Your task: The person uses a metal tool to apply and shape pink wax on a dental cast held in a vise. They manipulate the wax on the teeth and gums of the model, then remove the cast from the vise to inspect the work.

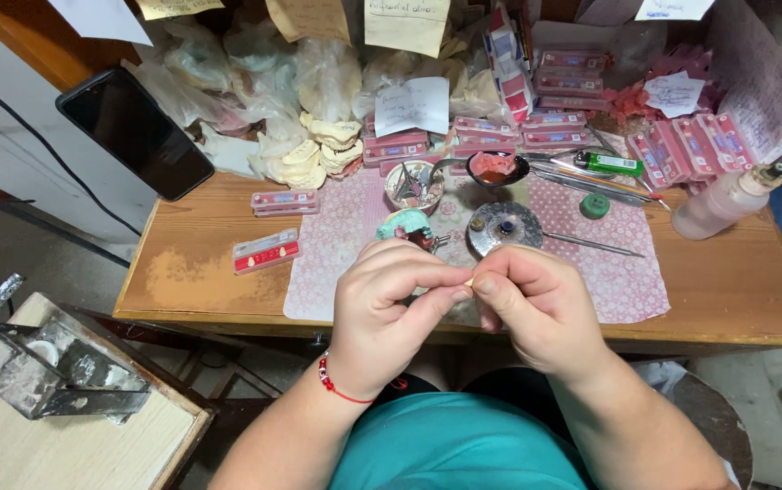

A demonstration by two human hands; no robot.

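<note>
Cluttered wooden tabletop (191, 272): your left hand (382, 304) and right hand (536, 304) meet, each grip pinched on one tiny pale piece (468, 283).

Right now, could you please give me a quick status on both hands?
Left hand and right hand meet fingertip to fingertip, pinching a tiny pale piece. Teal dental model just beyond. Nothing blocks them.
</note>
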